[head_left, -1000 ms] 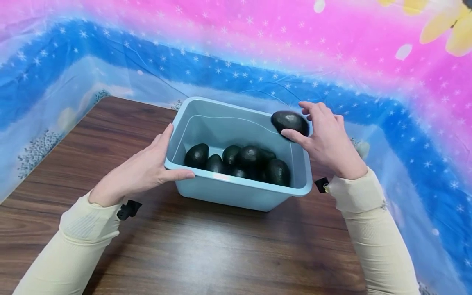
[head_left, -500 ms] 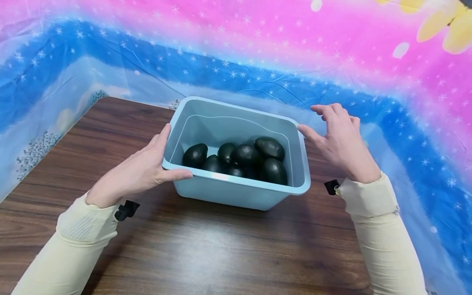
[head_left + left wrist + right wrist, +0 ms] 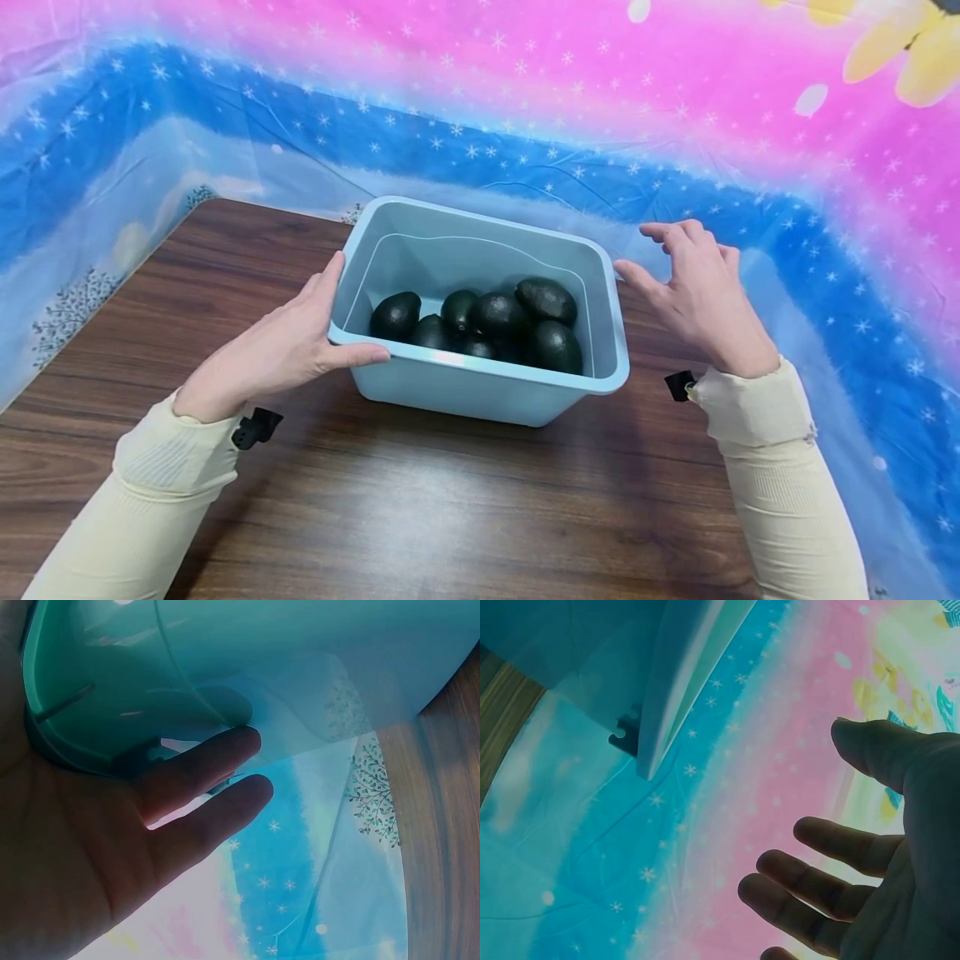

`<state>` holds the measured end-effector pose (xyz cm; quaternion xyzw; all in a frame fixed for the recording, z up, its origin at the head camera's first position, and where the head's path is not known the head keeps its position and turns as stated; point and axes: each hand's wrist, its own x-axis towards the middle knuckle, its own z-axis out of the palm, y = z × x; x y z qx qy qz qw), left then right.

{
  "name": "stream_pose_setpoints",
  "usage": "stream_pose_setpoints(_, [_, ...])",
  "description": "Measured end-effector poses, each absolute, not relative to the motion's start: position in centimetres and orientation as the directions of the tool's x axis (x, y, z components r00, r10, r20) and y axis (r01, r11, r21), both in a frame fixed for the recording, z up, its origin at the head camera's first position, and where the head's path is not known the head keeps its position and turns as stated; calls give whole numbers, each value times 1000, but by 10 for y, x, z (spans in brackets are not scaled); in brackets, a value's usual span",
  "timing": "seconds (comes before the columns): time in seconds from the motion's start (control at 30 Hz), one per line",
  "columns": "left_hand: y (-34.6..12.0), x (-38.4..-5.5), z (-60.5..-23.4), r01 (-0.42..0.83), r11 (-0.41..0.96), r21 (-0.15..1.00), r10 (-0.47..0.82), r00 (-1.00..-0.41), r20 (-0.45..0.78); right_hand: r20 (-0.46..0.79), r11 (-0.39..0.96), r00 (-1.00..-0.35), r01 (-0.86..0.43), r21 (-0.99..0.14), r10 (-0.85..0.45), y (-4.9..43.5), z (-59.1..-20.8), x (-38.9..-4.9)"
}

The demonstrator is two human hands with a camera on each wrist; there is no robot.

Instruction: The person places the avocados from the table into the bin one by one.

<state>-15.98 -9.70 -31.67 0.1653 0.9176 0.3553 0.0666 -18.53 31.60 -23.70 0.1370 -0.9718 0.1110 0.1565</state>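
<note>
A light blue plastic bin (image 3: 480, 400) stands on the table with several dark avocados (image 3: 498, 315) inside. One avocado (image 3: 546, 301) lies on top of others at the bin's right end. My left hand (image 3: 279, 352) rests on the bin's left end, fingers straight along the outside and thumb across the front rim. In the left wrist view, two extended fingers (image 3: 214, 769) show beside the bin wall. My right hand (image 3: 708, 296) is in the air just right of the bin, apart from it, holding nothing; its fingers are loosely bent in the right wrist view.
The dark wood table (image 3: 420, 517) extends in front of the bin and to its left. A pink and blue snowflake-patterned cloth (image 3: 450, 133) hangs behind and at the sides. Small black devices (image 3: 257, 427) sit at both wrists.
My right hand has let an avocado go in the bin's right end, then moved right, out past the rim. The left hand has stayed on the bin.
</note>
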Motion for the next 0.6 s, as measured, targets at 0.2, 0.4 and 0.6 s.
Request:
stream_pose_setpoints(0.2, [-97, -161, -317, 260, 693, 673, 359, -933, -9, 319, 943, -925, -275, -186, -207, 320, -244, -184])
stream_pose_setpoints(0.4, [-96, -164, -316, 244, 722, 647, 357, -933, -46, 317, 939, -932, -254, -231, -174, 332, -255, -183])
stream_pose_setpoints(0.6, [-99, -167, -316, 253, 686, 682, 399, -915, -62, 287, 940, -952, -194, -282, -110, 360, -274, -172])
